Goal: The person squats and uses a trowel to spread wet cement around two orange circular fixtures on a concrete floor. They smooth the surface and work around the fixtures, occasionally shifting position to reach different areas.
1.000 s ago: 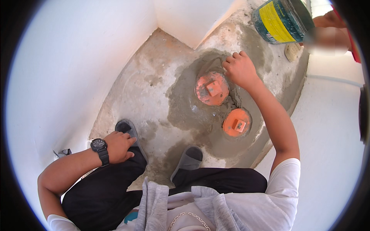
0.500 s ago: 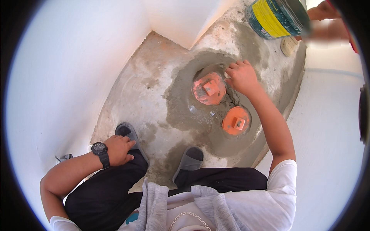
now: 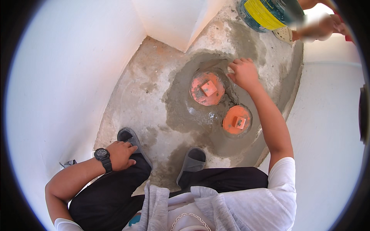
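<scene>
My right hand (image 3: pixel 244 74) is closed over the wet grey cement (image 3: pixel 181 104), just beyond and right of a round orange pipe cap (image 3: pixel 198 94) with a square knob. A pale bit shows at its fingertips; what it holds is mostly hidden. Nearer to me and to the right, a second orange cap (image 3: pixel 230 120) sits in the same cement. A rough groove runs between the caps on the right side. My left hand (image 3: pixel 120 155), below a black wristwatch (image 3: pixel 102 154), lies over my left knee with its fingers stretched out, holding nothing.
At the far right another person's hand (image 3: pixel 314 27), partly blurred, is beside a tilted dark green bucket (image 3: pixel 262 15) with a yellow band. That person's pale clog (image 3: pixel 284 34) stands below. White walls (image 3: pixel 69 77) close in both sides; my grey sandals (image 3: pixel 192 163) are on the concrete floor.
The other person's bucket has shifted a little left and up, showing more of the clog. My right hand stays nearly in place beside the far cap. My left hand still rests on the knee.
</scene>
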`<state>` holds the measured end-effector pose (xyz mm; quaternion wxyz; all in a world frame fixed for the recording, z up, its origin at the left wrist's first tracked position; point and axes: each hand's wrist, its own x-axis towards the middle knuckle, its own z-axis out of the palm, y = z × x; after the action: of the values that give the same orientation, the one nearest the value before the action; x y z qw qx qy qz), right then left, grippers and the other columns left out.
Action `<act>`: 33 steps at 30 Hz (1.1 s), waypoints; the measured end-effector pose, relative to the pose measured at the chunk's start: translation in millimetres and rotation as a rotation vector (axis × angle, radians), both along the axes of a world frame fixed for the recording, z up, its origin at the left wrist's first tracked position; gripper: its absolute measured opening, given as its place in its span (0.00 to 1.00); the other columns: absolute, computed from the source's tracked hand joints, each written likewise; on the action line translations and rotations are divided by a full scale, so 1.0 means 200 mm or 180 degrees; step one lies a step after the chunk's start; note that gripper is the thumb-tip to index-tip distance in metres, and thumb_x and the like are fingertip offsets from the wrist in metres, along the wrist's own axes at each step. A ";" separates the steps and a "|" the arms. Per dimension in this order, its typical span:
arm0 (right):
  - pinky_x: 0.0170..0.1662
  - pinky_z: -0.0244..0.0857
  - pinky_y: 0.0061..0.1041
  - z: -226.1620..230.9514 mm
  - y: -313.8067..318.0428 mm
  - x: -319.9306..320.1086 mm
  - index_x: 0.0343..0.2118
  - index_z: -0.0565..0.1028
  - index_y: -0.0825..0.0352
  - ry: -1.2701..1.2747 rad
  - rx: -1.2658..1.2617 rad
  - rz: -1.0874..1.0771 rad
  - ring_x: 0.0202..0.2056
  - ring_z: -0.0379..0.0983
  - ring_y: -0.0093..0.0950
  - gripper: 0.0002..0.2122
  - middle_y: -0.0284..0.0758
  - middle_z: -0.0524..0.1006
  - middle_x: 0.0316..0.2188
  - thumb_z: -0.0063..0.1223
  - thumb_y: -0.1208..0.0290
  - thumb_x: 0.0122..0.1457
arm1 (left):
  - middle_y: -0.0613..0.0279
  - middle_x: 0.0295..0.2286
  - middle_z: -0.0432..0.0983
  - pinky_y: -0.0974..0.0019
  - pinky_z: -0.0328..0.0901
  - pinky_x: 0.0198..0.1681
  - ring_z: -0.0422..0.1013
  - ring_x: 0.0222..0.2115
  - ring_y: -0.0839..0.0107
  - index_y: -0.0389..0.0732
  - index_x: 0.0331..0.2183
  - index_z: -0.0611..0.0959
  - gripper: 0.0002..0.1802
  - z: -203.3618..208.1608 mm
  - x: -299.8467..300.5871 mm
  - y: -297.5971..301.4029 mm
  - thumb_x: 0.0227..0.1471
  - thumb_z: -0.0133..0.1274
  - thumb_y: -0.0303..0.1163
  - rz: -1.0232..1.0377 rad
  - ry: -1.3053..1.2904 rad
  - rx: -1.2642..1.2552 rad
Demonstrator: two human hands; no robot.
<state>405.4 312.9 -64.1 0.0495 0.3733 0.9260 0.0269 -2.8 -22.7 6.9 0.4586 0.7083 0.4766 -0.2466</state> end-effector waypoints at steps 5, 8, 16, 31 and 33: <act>0.44 0.66 0.34 0.05 -0.07 0.08 0.35 0.82 0.59 0.0011 0.0097 -0.0296 0.37 0.75 0.32 0.14 0.29 0.79 0.31 0.70 0.60 0.46 | 0.48 0.49 0.77 0.51 0.66 0.55 0.74 0.49 0.50 0.37 0.55 0.77 0.33 -0.01 0.00 0.01 0.53 0.60 0.46 -0.0009 -0.0021 0.0002; 0.43 0.67 0.35 0.02 -0.14 0.07 0.35 0.82 0.59 0.0054 -0.0099 -0.0164 0.38 0.76 0.32 0.14 0.30 0.79 0.31 0.69 0.60 0.46 | 0.48 0.49 0.77 0.51 0.66 0.55 0.74 0.49 0.50 0.37 0.55 0.77 0.33 -0.01 0.01 0.02 0.53 0.60 0.46 -0.0067 -0.0001 -0.0042; 0.43 0.67 0.35 -0.05 -0.11 0.06 0.35 0.83 0.59 0.0025 -0.0083 -0.0462 0.37 0.77 0.34 0.14 0.31 0.79 0.31 0.69 0.59 0.48 | 0.48 0.47 0.77 0.51 0.68 0.53 0.74 0.48 0.51 0.37 0.55 0.76 0.32 -0.02 0.01 0.04 0.54 0.59 0.47 -0.0213 -0.0068 0.0079; 0.44 0.69 0.36 0.12 -0.24 0.14 0.32 0.82 0.60 -0.0053 0.0011 -0.0890 0.38 0.78 0.35 0.13 0.33 0.80 0.31 0.66 0.56 0.51 | 0.47 0.48 0.77 0.52 0.67 0.54 0.73 0.49 0.50 0.36 0.56 0.76 0.33 -0.01 0.03 0.11 0.55 0.59 0.47 -0.0304 -0.0004 0.0069; 0.43 0.69 0.36 0.07 -0.26 0.12 0.31 0.81 0.60 -0.0113 -0.0088 -0.0850 0.37 0.78 0.35 0.13 0.33 0.80 0.31 0.66 0.55 0.51 | 0.46 0.48 0.77 0.52 0.67 0.54 0.74 0.49 0.50 0.36 0.56 0.76 0.33 -0.01 0.04 0.12 0.54 0.59 0.46 -0.0279 -0.0082 0.0073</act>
<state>428.4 260.1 -49.3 0.0742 0.4919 0.8674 0.0140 4.9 1.9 5.2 0.4454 0.7368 0.4420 -0.2519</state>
